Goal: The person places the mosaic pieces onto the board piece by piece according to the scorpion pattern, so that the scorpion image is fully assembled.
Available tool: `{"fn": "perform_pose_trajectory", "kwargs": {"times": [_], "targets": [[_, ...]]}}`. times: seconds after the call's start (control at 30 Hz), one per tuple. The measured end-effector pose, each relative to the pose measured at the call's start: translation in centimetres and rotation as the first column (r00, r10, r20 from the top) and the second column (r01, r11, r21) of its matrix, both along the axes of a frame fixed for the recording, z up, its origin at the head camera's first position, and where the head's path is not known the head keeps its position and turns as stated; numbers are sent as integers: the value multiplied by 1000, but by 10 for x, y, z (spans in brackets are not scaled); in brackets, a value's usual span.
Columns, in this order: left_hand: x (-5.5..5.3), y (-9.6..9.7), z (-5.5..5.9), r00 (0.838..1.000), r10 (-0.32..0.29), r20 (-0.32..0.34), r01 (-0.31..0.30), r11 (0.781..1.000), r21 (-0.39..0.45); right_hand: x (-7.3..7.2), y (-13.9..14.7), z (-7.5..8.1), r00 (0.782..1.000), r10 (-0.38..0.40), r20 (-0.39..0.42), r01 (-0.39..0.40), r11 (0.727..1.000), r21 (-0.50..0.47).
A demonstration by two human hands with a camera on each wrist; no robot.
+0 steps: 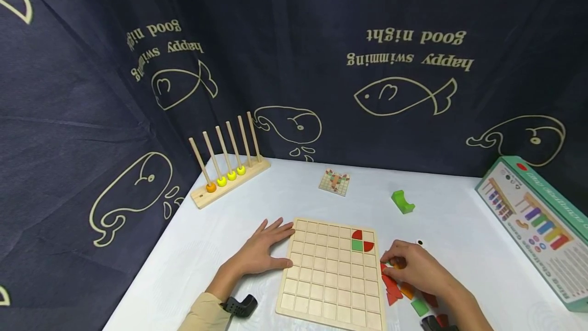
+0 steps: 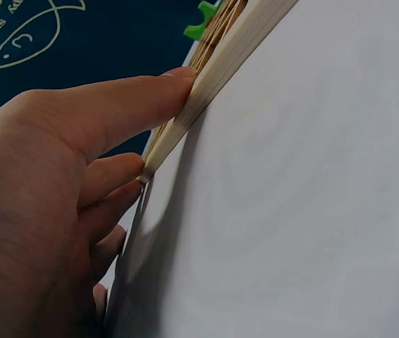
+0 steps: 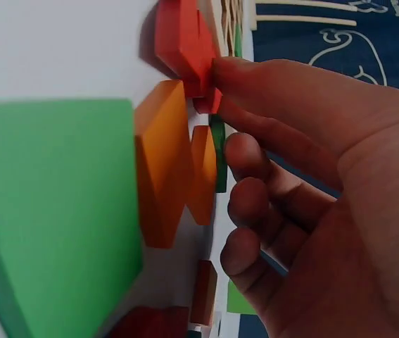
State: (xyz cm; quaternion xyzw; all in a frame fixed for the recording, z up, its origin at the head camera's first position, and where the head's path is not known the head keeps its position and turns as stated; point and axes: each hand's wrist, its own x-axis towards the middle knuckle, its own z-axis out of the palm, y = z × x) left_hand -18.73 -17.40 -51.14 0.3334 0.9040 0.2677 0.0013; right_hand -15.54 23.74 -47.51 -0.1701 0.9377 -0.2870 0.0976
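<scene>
A square wooden grid board (image 1: 317, 272) lies on the white table. In its upper right cells sit two red rounded pieces (image 1: 368, 246) and a green square (image 1: 357, 245). My left hand (image 1: 262, 250) rests at the board's left edge, fingers extended, with the thumb touching the rim in the left wrist view. To the right of the board, my right hand (image 1: 415, 265) bends over a loose pile. Its thumb and index finger pinch at a red piece (image 3: 205, 65). Orange pieces (image 3: 162, 165) and a green piece (image 3: 58, 204) lie beside it.
A pegged wooden stand (image 1: 248, 175) with orange and yellow beads is at the back left. Behind the board lie a small pattern card (image 1: 334, 182) and a green curved block (image 1: 402, 202). A toy box (image 1: 533, 229) stands at the right, before a dark curtain (image 1: 294, 55).
</scene>
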Motion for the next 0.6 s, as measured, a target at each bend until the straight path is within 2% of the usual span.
{"fn": "perform_pose_trajectory", "kwargs": {"times": [0.33,0.6], "targets": [[0,1,-1,1000,10,-4,-10,1000,-21,-2,-1,-3,994,-87,-65,92,991,93],[0,0,-2,1000,4,-2,-4,1000,-10,-1,-3,-2,995,-100,-31,103,987,121]]}}
